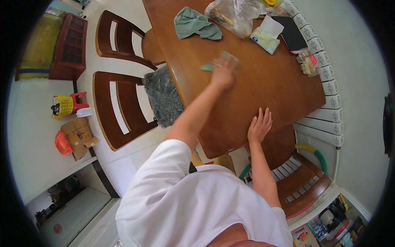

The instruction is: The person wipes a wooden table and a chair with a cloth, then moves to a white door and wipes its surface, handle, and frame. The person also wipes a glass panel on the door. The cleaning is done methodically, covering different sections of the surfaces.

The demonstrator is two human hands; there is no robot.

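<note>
On the brown wooden table (242, 94) my left hand (225, 73), blurred by motion, presses a green cloth (207, 66) to the top. Bits of the cloth stick out beside and beyond the fingers. My right hand (259, 126) rests palm down near the table's near right edge, fingers stretched out and holding nothing. A second grey-green cloth (196, 24) lies crumpled farther back, left of a clear plastic bag (234, 15).
A tissue pack (265, 40), a black tablet-like slab (290, 33) and a clear food package (307, 62) lie along the far right. A white radiator (329, 88) borders that side. Chairs stand left (123, 109) and near right (302, 177); one left seat has a grey fluffy cushion (163, 96).
</note>
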